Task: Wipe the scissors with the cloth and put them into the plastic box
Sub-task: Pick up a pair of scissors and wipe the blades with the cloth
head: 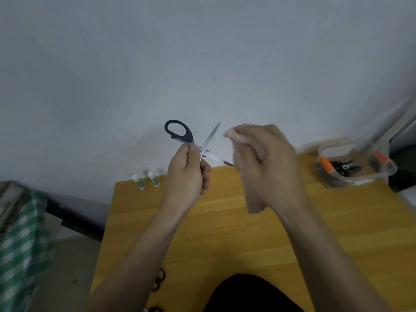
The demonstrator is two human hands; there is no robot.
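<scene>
At frame centre, above a yellow wooden table [225, 233], two bare hands hold open scissors and a cloth.

The table fills the lower middle of the frame. The right hand [267, 163], blurred, curls its fingers round a pale beige cloth [252, 199] that hangs below the palm, touching the lower blade tip. The left hand [186, 174] pinches the black-handled steel scissors [191, 140] near the pivot, blades spread apart, one handle loop up and to the left. At right, on the table's far edge, stands a clear plastic box [360, 174] holding dark tools with orange parts. Left of the hands lie two small white glue sticks [146, 180].
</scene>
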